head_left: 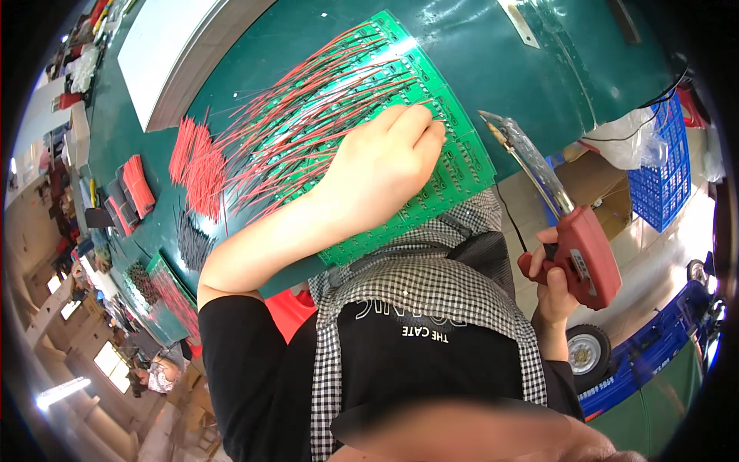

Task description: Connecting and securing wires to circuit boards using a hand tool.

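Observation:
My left hand (392, 158) rests over a large green circuit board panel (462, 154), its fingers pinched together close to the panel's right side. Whatever is between the fingertips is hidden. Rows of thin red and black wires (308, 100) are attached along the panel and trail off to the left, some passing by my hand. My right hand (556, 289) is wrapped round the handle of a red soldering gun (589, 254). The gun's long metal tip (500, 138) points up and left, just beyond the panel's right edge and apart from it.
Loose red wires (198, 165) and black wires (194, 242) lie left of the panel, with bundled red wires (137, 185) farther left. A white stack (173, 54) stands at the back left of the green table (493, 73). At right are a blue crate (660, 173) and a blue wheeled vehicle (654, 350).

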A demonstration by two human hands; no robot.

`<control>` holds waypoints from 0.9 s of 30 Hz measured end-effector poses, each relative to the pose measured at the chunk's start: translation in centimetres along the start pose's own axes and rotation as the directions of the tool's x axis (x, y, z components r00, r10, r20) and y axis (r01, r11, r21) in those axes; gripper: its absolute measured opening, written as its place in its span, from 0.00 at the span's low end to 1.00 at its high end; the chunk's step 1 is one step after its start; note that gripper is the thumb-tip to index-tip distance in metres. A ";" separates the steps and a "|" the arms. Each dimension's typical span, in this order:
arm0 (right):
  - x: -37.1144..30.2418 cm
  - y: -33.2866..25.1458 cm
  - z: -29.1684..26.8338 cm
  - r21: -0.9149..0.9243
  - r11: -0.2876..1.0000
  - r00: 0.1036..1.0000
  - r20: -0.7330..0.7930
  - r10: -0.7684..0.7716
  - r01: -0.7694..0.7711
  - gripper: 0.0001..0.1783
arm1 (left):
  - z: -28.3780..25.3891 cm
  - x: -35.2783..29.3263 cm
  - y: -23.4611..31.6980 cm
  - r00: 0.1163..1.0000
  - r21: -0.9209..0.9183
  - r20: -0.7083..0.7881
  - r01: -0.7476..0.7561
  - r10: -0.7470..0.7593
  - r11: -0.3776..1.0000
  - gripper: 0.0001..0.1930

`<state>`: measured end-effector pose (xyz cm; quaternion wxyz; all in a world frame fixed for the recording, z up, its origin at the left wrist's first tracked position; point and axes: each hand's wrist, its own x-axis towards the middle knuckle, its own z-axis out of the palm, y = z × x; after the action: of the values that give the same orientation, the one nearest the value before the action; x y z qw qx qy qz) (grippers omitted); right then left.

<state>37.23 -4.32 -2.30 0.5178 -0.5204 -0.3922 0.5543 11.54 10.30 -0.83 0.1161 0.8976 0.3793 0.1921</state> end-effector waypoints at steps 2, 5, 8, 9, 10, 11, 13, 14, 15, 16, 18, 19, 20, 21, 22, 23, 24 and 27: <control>-0.6 0.2 0.1 0.052 0.999 1.000 -0.029 -0.002 0.004 0.33 | 0.0 -0.6 0.0 0.998 -0.075 -0.002 0.062 -0.062 0.995 0.10; -0.6 -0.4 -0.4 -0.064 0.994 0.984 -0.151 -0.099 0.090 0.30 | -0.7 -0.6 1.1 0.989 -0.118 -0.147 0.009 -0.026 0.993 0.10; -1.4 0.2 -1.5 -0.091 0.967 0.956 -0.155 -0.250 0.238 0.24 | -4.3 -2.0 1.5 0.973 -0.286 -0.208 0.038 -0.100 0.958 0.10; -0.9 0.4 -1.6 -0.086 0.967 0.961 -0.123 -0.249 0.240 0.23 | -5.3 -3.1 0.9 0.960 -0.257 -0.244 0.070 -0.134 0.964 0.09; -0.7 0.5 -1.5 -0.086 0.967 0.964 -0.100 -0.248 0.240 0.23 | -6.6 -4.6 -0.2 0.947 -0.235 -0.278 0.095 -0.161 0.967 0.08; -0.5 0.9 -0.7 -0.052 0.973 0.970 -0.080 -0.229 0.226 0.23 | -7.9 -6.7 -0.8 0.910 -0.188 -0.333 0.192 -0.246 0.963 0.07; 1.3 0.6 0.1 -0.047 0.982 0.982 -0.051 -0.185 0.182 0.24 | -10.3 -9.6 -1.4 0.768 -0.141 -0.422 0.469 -0.482 0.872 0.06; 1.6 0.8 0.3 -0.033 0.974 0.968 -0.112 -0.224 0.222 0.23 | -10.6 -10.6 -2.5 0.619 -0.245 -0.493 0.575 -0.611 0.781 0.06; 1.2 0.9 0.0 -0.065 0.973 0.971 -0.083 -0.226 0.221 0.23 | -10.9 -12.5 -4.1 0.528 -0.285 -0.522 0.631 -0.669 0.721 0.06; 0.8 0.8 -0.5 -0.088 0.971 0.973 -0.045 -0.228 0.223 0.23 | -11.3 -14.6 -5.9 0.426 -0.321 -0.553 0.684 -0.716 0.655 0.07; 0.4 0.7 -0.7 -0.089 0.973 0.974 -0.058 -0.220 0.215 0.23 | -11.9 -20.4 -10.0 0.347 -0.234 -0.524 0.820 -0.778 0.523 0.09; 0.3 0.8 -0.6 -0.109 0.973 0.973 -0.087 -0.215 0.205 0.22 | -11.9 -22.3 -11.1 0.330 -0.208 -0.465 0.861 -0.822 0.464 0.10; 0.2 0.5 -0.9 -0.115 0.973 0.973 -0.088 -0.213 0.202 0.22 | -11.4 -24.0 -11.8 0.307 -0.185 -0.396 0.896 -0.865 0.402 0.11; 0.2 0.4 -1.1 -0.104 0.972 0.972 -0.080 -0.219 0.211 0.22 | -10.8 -24.4 -12.3 0.357 -0.151 -0.434 0.876 -0.827 0.457 0.12; 0.3 0.2 -1.3 -0.098 0.971 0.971 -0.077 -0.228 0.220 0.22 | -11.1 -25.4 -12.2 0.403 0.074 -0.389 0.910 -0.829 0.408 0.14; 0.2 0.0 -0.4 -0.098 0.977 0.968 -0.153 -0.201 0.188 0.26 | -11.2 -25.9 -12.0 0.465 0.196 -0.377 0.885 -0.801 0.421 0.16; 0.1 0.2 0.0 -0.013 0.989 0.979 -0.142 -0.145 0.145 0.26 | -11.6 -26.1 -11.6 0.587 0.341 -0.433 0.809 -0.684 0.479 0.17; 1.1 0.3 1.0 -0.040 0.971 0.968 -0.081 -0.238 0.235 0.27 | -12.4 -17.2 -5.8 0.587 0.167 -0.479 0.791 -0.653 0.588 0.15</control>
<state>36.31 -3.16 -2.66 0.5883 -0.5008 -0.4375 0.4601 -8.48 2.60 3.88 -0.0559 0.6105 0.7597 0.2169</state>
